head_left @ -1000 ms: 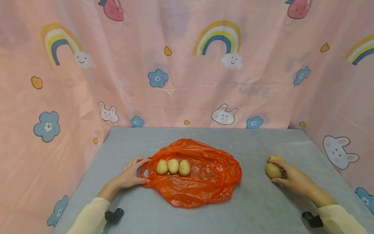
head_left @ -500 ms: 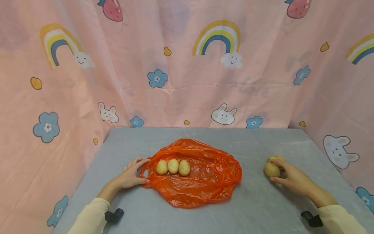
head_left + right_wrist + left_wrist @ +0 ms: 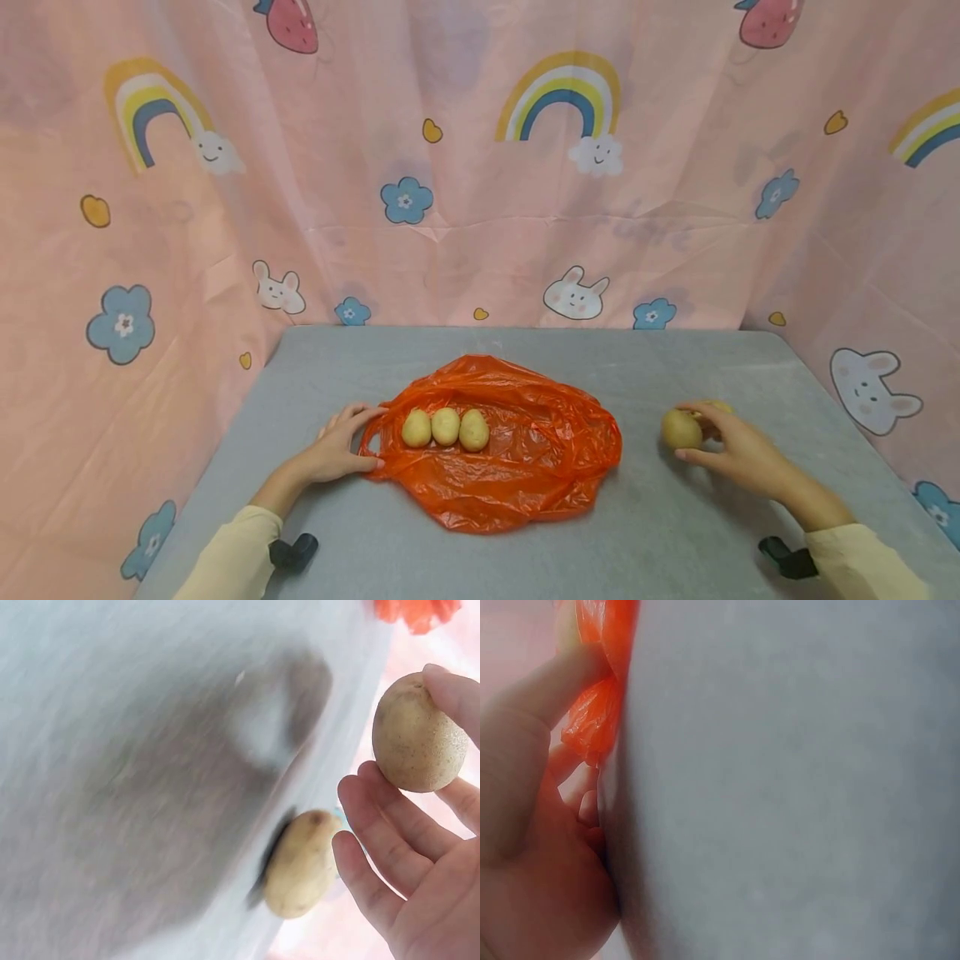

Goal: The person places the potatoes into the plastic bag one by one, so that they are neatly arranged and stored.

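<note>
An orange plastic bag (image 3: 510, 500) lies spread on the table, with 3 potatoes (image 3: 445, 427) in a row on its left part. At the bag's left end my left hand (image 3: 330, 450) presses the handle with thumb and index finger spread apart. In the left wrist view the thumb lies across the orange plastic (image 3: 592, 724). Off to the right, my right hand (image 3: 742, 454) holds a potato (image 3: 420, 733) between thumb and fingertips, raised above the table. Another potato (image 3: 300, 864) rests on the table behind that hand, partly hidden in the head view.
The grey table (image 3: 645, 542) ends at a pink printed curtain (image 3: 480, 250) at the back and on both sides. Black wrist straps (image 3: 294, 553) sit at both cuffs. A bare stretch of table separates the bag from the right hand.
My right hand has moved left and slightly up with the potato, away from the one left on the table. The left hand, the bag and its potatoes have stayed put.
</note>
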`<state>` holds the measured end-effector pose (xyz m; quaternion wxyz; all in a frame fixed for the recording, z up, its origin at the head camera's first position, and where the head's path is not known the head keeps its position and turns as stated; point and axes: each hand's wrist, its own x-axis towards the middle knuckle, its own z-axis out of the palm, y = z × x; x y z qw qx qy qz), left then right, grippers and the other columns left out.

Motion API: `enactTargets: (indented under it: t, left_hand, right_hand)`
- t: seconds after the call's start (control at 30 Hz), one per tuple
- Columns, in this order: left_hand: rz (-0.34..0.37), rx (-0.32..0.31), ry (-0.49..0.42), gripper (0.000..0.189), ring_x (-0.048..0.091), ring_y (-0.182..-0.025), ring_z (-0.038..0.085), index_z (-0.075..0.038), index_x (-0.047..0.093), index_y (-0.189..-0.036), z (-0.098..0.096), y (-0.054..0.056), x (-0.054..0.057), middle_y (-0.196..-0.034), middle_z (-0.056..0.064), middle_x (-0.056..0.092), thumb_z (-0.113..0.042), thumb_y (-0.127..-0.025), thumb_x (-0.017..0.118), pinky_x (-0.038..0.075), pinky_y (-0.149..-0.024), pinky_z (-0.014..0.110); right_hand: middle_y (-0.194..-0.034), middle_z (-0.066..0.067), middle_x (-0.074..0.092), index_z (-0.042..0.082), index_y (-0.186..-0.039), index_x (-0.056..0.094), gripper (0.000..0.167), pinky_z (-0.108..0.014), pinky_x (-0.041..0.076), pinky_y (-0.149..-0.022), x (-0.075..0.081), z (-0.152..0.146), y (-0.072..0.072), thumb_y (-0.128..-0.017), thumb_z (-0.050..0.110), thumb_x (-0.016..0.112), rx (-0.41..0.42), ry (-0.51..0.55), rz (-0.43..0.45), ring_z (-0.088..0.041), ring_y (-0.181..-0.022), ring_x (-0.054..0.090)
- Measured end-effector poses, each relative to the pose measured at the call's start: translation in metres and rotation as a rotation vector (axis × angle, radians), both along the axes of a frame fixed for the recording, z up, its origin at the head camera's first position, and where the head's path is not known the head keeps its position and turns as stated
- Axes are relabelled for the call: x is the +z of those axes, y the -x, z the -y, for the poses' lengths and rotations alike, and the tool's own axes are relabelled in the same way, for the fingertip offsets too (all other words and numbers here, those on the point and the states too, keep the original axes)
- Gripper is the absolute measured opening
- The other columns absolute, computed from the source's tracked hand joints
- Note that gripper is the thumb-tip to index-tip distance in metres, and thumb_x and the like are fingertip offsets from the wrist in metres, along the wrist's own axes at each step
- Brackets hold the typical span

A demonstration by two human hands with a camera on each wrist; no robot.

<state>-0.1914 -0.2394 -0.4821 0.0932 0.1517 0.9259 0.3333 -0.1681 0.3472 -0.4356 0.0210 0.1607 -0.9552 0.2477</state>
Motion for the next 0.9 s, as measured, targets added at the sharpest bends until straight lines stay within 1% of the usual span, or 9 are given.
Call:
enactTargets:
  t: [0.1,0.3,0.4,0.5,0.6,0.77,0.9]
  left_hand:
    - [0.005,0.001,0.003,0.08,0.033,-0.137,0.045,-0.016,0.048,-0.15,0.0,0.001,0.0,-0.151,0.016,0.039,-0.034,-0.079,0.082,0.023,-0.106,0.07]
    - [0.015,0.005,0.008,0.081,0.034,-0.136,0.043,-0.016,0.047,-0.151,0.0,0.001,-0.001,-0.15,0.016,0.039,-0.034,-0.08,0.081,0.024,-0.106,0.069]
    - [0.014,0.01,0.007,0.08,0.035,-0.135,0.041,-0.016,0.047,-0.15,0.001,0.001,-0.002,-0.149,0.014,0.04,-0.034,-0.08,0.082,0.024,-0.106,0.067]
    - [0.009,0.007,0.009,0.08,0.035,-0.134,0.041,-0.016,0.047,-0.15,0.002,0.001,-0.003,-0.149,0.014,0.04,-0.034,-0.08,0.081,0.025,-0.105,0.068]
    - [0.01,0.01,0.005,0.08,0.034,-0.135,0.042,-0.016,0.047,-0.15,0.001,0.002,-0.004,-0.149,0.014,0.039,-0.033,-0.08,0.082,0.024,-0.106,0.068]
    - [0.007,0.008,0.003,0.08,0.034,-0.136,0.043,-0.016,0.048,-0.15,0.001,0.001,-0.003,-0.149,0.015,0.039,-0.033,-0.08,0.082,0.024,-0.106,0.069]
    - [0.004,0.006,0.0,0.08,0.034,-0.136,0.043,-0.015,0.048,-0.15,0.001,0.001,-0.003,-0.149,0.015,0.04,-0.033,-0.08,0.082,0.023,-0.106,0.07]
  right_hand:
    - [-0.116,-0.014,0.063,0.005,-0.134,0.058,0.061,-0.032,0.056,-0.078,0.004,0.007,0.0,-0.083,0.028,0.083,0.013,0.037,0.005,-0.007,-0.093,0.062]
    - [-0.115,-0.015,0.072,0.006,-0.134,0.059,0.058,-0.036,0.058,-0.078,0.011,0.022,0.004,-0.084,0.023,0.083,0.067,0.101,-0.006,-0.009,-0.093,0.068]
    - [-0.116,-0.014,0.073,0.008,-0.134,0.058,0.057,-0.036,0.058,-0.081,0.014,0.031,0.005,-0.085,0.023,0.082,0.071,0.126,0.006,-0.014,-0.095,0.07]
    - [-0.12,-0.016,0.071,0.008,-0.136,0.057,0.057,-0.034,0.056,-0.083,0.017,0.039,0.006,-0.086,0.025,0.081,0.067,0.144,0.028,-0.021,-0.1,0.069]
    - [-0.124,-0.019,0.068,0.007,-0.137,0.055,0.058,-0.035,0.056,-0.085,0.019,0.046,0.006,-0.088,0.026,0.08,0.072,0.155,0.039,-0.026,-0.102,0.068]
    - [-0.124,-0.017,0.068,0.008,-0.14,0.053,0.06,-0.043,0.056,-0.088,0.023,0.055,0.007,-0.089,0.029,0.078,0.06,0.174,0.06,-0.026,-0.104,0.066]
    - [-0.123,-0.016,0.069,0.011,-0.141,0.053,0.061,-0.041,0.056,-0.089,0.026,0.061,0.009,-0.089,0.03,0.078,0.076,0.199,0.067,-0.024,-0.105,0.066]
